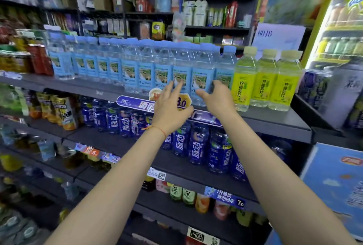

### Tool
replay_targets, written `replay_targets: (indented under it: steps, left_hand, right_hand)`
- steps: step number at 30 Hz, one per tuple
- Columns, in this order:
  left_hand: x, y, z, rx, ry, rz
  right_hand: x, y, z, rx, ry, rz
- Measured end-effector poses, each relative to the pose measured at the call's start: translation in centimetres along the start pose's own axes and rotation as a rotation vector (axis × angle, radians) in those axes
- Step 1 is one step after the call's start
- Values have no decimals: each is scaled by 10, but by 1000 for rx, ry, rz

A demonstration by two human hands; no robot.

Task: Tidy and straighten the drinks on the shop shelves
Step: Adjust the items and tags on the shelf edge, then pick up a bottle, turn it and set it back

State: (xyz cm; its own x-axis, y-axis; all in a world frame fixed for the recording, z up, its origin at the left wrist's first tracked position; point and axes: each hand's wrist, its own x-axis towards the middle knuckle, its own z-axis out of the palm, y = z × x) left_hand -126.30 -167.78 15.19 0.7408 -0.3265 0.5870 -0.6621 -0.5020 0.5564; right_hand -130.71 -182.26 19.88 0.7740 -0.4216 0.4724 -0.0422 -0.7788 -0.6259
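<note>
Fingers of both hands spread loosely at clear, blue-labelled plastic water bottles (202, 75), gripping none.

Two bare forearms and hands of one person, seen from the person's own head. No sleeves show on either arm; both are uncovered from the lower edge of the view up to the hands. The left hand (169, 107) has a thin red-orange string bracelet (157, 128) tied around its wrist, a single fine cord with no visible charm or bead. The right hand (218, 99) wears nothing: no ring, watch or band shows. The fingers (177, 87) are slender, with short, plain nails. No gloves.
</note>
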Motion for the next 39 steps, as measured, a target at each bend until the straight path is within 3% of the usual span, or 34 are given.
replay_targets:
  steps: [9, 11, 13, 16, 24, 32, 39]
  left_hand:
    - [-5, 10, -4, -16, -58, -42]
    - [-10, 18, -8, -55, -1, -29]
    - [-25, 22, -7, -116, 161, 6]
    - [-56, 17, 5, -167, 311, -74]
    - [-140, -44, 64, -61, -28, -478]
    - [-238, -107, 75, -285, -167, -819]
    - [-290, -182, 19, -450, -132, -1020]
  right_hand:
    - [-28, -4, -4, 33, 158, -109]
    - [-37, -6, -6, 50, 238, -218]
    - [-50, -3, -7, 120, 245, -309]
    - [-71, 13, 3, 253, 75, -299]
    - [-131, 84, 59, 305, -465, -130]
    - [-207, 140, 140, 394, -733, 150]
    - [-258, 102, 215, 318, -820, 321]
